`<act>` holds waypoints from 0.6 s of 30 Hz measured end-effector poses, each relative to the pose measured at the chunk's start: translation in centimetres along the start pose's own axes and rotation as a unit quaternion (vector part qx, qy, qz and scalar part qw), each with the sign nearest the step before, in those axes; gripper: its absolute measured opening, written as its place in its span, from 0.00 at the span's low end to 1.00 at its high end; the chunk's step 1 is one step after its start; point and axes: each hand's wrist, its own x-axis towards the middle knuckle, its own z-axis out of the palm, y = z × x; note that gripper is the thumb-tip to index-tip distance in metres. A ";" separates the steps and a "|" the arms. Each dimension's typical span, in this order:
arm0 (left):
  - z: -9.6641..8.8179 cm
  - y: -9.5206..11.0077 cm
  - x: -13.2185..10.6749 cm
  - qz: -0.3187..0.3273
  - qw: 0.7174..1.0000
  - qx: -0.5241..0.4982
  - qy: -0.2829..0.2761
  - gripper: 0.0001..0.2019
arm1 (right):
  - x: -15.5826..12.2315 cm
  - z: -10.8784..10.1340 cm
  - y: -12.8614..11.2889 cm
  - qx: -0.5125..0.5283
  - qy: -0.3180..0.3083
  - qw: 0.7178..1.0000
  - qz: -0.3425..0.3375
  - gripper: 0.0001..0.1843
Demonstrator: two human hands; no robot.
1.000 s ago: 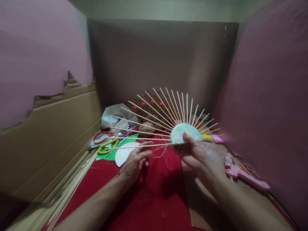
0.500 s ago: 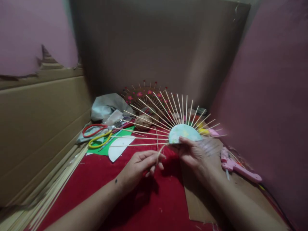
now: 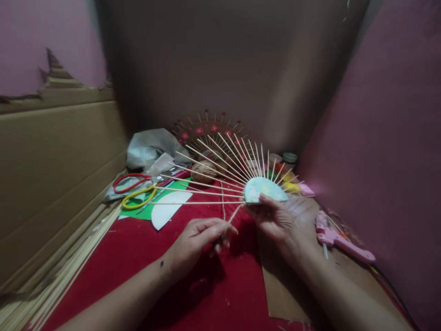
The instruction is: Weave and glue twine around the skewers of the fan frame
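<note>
Above the red cloth (image 3: 227, 285), near the middle of the view, a half-disc (image 3: 265, 189) is held up with its rounded edge away from the person. Its face is pale mint green, mottled with lighter patches and a faint yellow smudge. Thin, pale wooden sticks (image 3: 193, 202) radiate from the curved edge like rays, straight and bare, fairly evenly spaced; those on the left look longer, those on the right shorter. The lowest left stick lies nearly level.

The right hand (image 3: 275, 223) grips the half-disc at its straight lower edge, thumb on the face and fingers underneath, mostly hidden. The left hand (image 3: 203, 236) is nearly closed, pinching beige twine (image 3: 234, 214) between thumb and fingers. One length slants from this pinch to the half-disc's lower left corner; another rises behind the sticks toward a twine ball (image 3: 204, 170).

Beyond stands a brown fan-shaped piece (image 3: 199, 131) with pink flowers and red-tipped sticks. Left lie scissors (image 3: 155, 180) with red and yellow handles and a white half-circle (image 3: 167, 214) overlapping a green sheet (image 3: 147, 212). A pink glue gun (image 3: 334, 237) lies at the right.
</note>
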 end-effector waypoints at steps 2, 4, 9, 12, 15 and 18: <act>0.1 0.1 0.0 -0.002 1.000 -0.004 0.007 0.16 | -0.1 0.0 -0.1 0.015 -0.001 1.000 0.010 0.23; 0.1 0.1 0.1 -0.016 0.999 -0.022 0.019 0.16 | -0.1 0.0 -0.2 0.029 0.003 0.999 0.025 0.22; -0.2 0.1 0.5 -0.042 0.993 -0.084 0.064 0.16 | -0.3 0.0 -0.1 0.032 -0.007 0.999 0.032 0.21; -0.6 0.3 0.5 -0.026 0.994 -0.093 0.058 0.17 | -0.5 0.2 -0.1 0.032 -0.007 0.999 0.036 0.21; -0.8 0.5 0.3 -0.020 0.996 -0.077 0.043 0.13 | -0.8 0.4 -0.1 0.032 -0.002 0.999 0.036 0.23; -0.8 0.8 -0.1 -0.005 0.999 -0.005 0.040 0.09 | -1.0 0.7 -0.1 0.028 0.007 0.999 0.042 0.22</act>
